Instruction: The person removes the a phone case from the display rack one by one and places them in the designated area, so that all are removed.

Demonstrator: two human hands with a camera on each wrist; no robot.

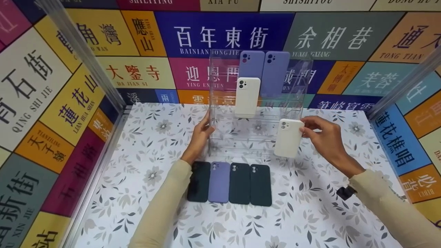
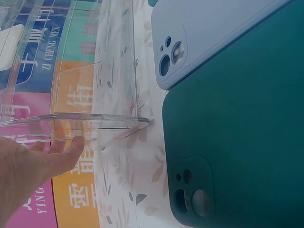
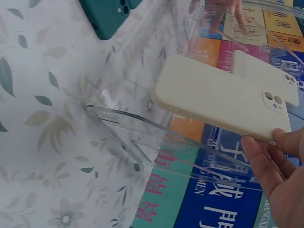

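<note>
A clear tiered display stand (image 1: 255, 146) stands upright on the table. My left hand (image 1: 201, 137) grips its left side panel; in the left wrist view that hand (image 2: 38, 166) has its fingers at the panel's edge. With thumb and fingers, my right hand (image 1: 324, 137) pinches the upper right edge of a white phone case (image 1: 287, 139), held before the stand's lower right part. The right wrist view shows this case (image 3: 218, 95) tilted, its camera end by the fingertips. On the stand, another white case (image 1: 247, 98) rests below two purple cases (image 1: 252, 63), (image 1: 275, 72).
In front of the stand lies a row of phone cases: a very dark one (image 1: 199, 182), a purple one (image 1: 219, 182) and two dark green ones (image 1: 239, 184), (image 1: 260, 186). A floral cloth (image 1: 148, 203) covers the table. Panels of colourful signs (image 1: 224, 31) enclose the back and sides.
</note>
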